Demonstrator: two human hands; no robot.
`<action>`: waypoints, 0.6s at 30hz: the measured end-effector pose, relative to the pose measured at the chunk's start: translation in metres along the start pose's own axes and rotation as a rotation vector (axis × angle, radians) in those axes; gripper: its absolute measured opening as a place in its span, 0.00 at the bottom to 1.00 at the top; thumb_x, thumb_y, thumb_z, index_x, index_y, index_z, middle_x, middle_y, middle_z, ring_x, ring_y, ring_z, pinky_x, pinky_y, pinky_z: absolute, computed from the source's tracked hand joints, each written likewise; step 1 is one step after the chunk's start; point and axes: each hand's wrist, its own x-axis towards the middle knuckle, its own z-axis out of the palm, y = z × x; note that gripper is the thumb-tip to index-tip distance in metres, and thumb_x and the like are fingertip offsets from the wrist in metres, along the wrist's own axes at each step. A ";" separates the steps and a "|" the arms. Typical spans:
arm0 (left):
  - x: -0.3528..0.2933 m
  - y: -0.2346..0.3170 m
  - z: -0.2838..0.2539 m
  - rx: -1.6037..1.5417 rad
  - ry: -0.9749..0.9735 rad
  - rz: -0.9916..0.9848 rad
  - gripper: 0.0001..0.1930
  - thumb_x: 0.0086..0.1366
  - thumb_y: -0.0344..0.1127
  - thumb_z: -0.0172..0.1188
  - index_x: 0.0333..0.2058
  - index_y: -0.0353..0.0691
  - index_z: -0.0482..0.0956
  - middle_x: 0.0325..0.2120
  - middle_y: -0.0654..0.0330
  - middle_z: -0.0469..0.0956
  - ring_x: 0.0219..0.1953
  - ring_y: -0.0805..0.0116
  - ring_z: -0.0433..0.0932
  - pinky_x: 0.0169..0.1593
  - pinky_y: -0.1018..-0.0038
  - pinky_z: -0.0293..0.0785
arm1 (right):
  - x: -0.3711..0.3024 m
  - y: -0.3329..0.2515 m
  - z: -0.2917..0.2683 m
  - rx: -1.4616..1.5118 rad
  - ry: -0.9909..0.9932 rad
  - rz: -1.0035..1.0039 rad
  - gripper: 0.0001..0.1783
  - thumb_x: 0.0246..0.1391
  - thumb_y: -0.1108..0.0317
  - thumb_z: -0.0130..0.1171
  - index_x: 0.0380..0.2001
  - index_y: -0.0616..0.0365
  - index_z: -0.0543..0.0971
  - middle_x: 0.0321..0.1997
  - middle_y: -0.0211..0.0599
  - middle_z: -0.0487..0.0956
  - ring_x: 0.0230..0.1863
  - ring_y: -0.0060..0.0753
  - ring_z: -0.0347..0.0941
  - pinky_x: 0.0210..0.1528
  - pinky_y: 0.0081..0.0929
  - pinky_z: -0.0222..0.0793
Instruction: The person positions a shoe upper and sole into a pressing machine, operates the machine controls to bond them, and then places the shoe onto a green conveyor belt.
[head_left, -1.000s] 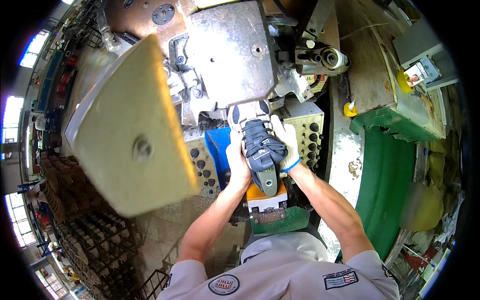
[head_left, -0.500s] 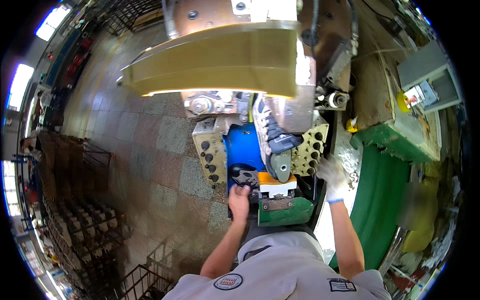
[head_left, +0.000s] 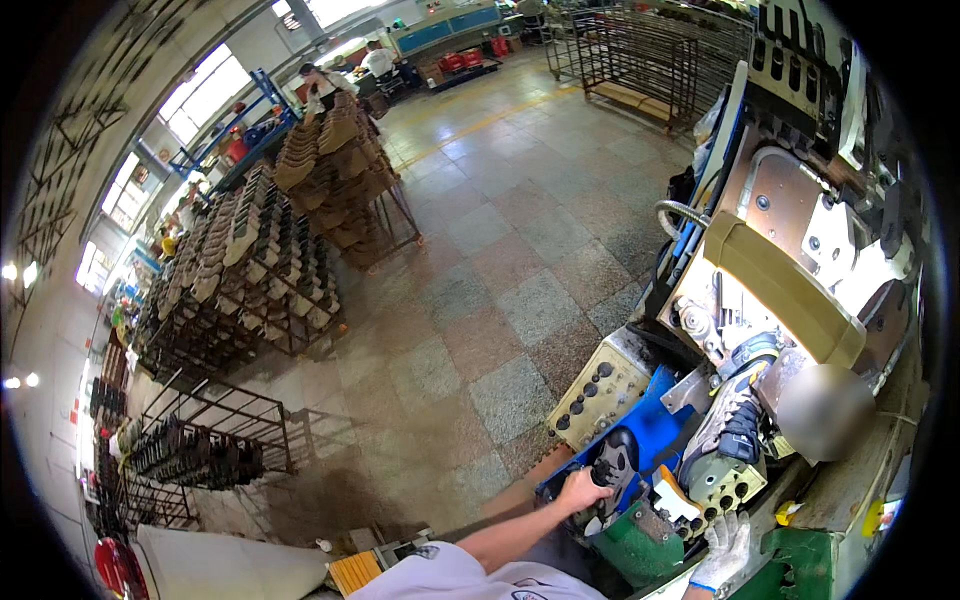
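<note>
My bare left hand (head_left: 583, 492) grips a black-and-grey shoe (head_left: 613, 458) at the near side of the blue machine cover (head_left: 650, 432). A second shoe (head_left: 728, 420), grey with dark laces, is set in the machine to the right, beneath the curved yellow guard (head_left: 785, 290). My right hand (head_left: 728, 552) wears a white glove and holds nothing, its fingers stretched out beside the beige panel with black knobs (head_left: 722, 496). Between my hands are an orange-and-white pad (head_left: 676, 494) and a green housing (head_left: 638, 548).
Another knobbed panel (head_left: 598, 392) flanks the machine on the left. Racks full of shoe parts (head_left: 245, 255) stand across the tiled floor, with a smaller rack (head_left: 205, 450) nearer. Empty metal racks (head_left: 640, 65) and people (head_left: 325, 85) are farther back. A green surface (head_left: 800, 560) lies at lower right.
The view has swung left, so the machine now appears at the right. My left hand stays at the black-and-grey shoe. My right hand, blurred before, shows clearly near the knobs.
</note>
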 end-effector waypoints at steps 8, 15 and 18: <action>-0.098 0.118 -0.202 0.088 -0.219 0.165 0.25 0.42 0.40 0.78 0.40 0.36 0.85 0.30 0.66 0.83 0.34 0.74 0.77 0.40 0.72 0.75 | -0.051 -0.071 0.060 0.475 -0.760 -0.181 0.27 0.72 0.67 0.32 0.68 0.69 0.60 0.64 0.59 0.69 0.59 0.55 0.74 0.57 0.49 0.75; -0.117 0.188 -0.128 -0.440 -0.502 0.328 0.18 0.55 0.41 0.70 0.38 0.32 0.84 0.26 0.65 0.81 0.29 0.79 0.76 0.32 0.79 0.69 | -0.083 -0.053 0.154 0.430 -0.480 0.039 0.36 0.65 0.44 0.54 0.63 0.62 0.70 0.60 0.45 0.77 0.56 0.37 0.76 0.60 0.38 0.71; -0.157 0.218 -0.076 -0.399 -0.242 0.395 0.23 0.67 0.50 0.62 0.46 0.31 0.83 0.38 0.59 0.84 0.37 0.73 0.81 0.44 0.76 0.77 | -0.097 -0.092 0.105 0.636 -0.482 0.242 0.23 0.63 0.60 0.58 0.56 0.63 0.76 0.50 0.39 0.82 0.44 0.34 0.82 0.48 0.31 0.80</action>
